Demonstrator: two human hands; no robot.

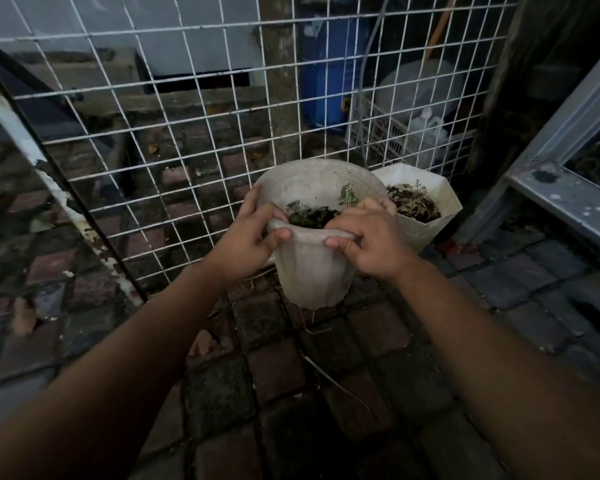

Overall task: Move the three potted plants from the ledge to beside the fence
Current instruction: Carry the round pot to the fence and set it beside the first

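the left hand (253,233) and right hand (368,244) cover parts of the near rim of the round pot (309,271); the right hand's fingertips, past that rim, are out of sight. the round pot hides the left side of the faceted pot (426,188), and whether the 2 touch cannot be told. its base is dim, so contact with the paving (326,358) is unclear. beyond the fence (187,133), a blue drum (326,81) and crate (388,136) are blurred. both forearms run off the bottom edge.

Two pale pots by the wire fence (153,133).
Round pot (312,275) with green sprigs at frame centre, near rim buckled; faceted pot (444,202) with dry stems just right.
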